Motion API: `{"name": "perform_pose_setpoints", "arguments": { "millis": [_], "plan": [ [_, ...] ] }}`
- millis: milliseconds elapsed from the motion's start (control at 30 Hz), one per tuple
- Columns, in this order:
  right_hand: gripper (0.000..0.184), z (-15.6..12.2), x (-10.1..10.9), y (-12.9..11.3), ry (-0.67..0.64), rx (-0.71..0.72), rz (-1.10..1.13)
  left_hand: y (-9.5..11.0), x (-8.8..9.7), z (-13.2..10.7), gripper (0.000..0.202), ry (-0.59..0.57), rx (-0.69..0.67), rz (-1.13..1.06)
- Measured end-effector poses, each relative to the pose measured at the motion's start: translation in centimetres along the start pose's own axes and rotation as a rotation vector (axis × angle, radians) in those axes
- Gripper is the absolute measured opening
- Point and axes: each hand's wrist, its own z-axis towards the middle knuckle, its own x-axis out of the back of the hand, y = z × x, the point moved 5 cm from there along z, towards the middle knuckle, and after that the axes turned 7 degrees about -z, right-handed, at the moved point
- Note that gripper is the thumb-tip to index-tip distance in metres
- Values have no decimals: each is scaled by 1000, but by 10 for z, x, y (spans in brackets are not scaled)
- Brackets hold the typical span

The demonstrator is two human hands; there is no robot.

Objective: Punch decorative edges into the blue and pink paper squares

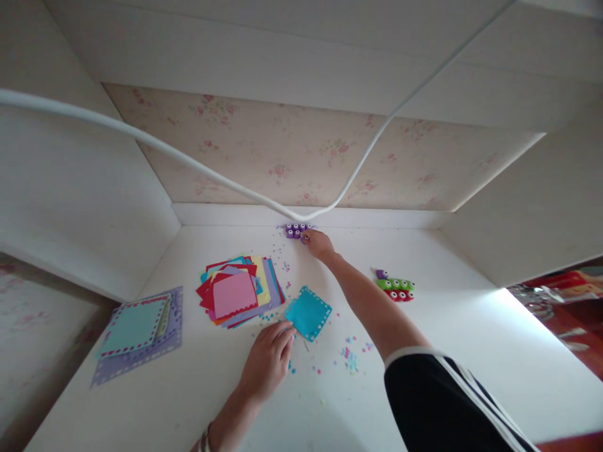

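Note:
My right hand (319,243) reaches to the far edge of the white desk (471,351), fingers closed on a purple punch at the end of a row of purple punches (296,230). Nearer to me, my left hand (269,359) rests flat, fingers together, with its fingertips on the near corner of a blue foam square (308,311) that has punched edges.
A fanned stack of coloured sheets (238,292) lies left of the blue square. A purple and teal punched pile (136,329) lies at the left edge. Green and red punches (396,289) stand to the right. Punched dots litter the desk. A white cable (188,160) hangs overhead.

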Motion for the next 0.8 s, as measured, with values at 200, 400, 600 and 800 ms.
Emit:
{"name": "perform_pose_setpoints", "arguments": {
  "millis": [200, 400, 600, 800],
  "plan": [
    [40, -56, 1, -17, -12, 59, 216, -14, 14, -1, 19, 145, 225, -247],
    [46, -162, -3, -68, -448, 343, 820, -16, 20, -3, 32, 220, 303, -279],
    [45, -194, -19, -63, -482, 240, 788, -11, 11, -2, 26, 105, 217, -174],
    [47, -195, -11, -19, -45, 26, 186, -9, 8, -2, 20, 52, 166, -111]
  ]
}}
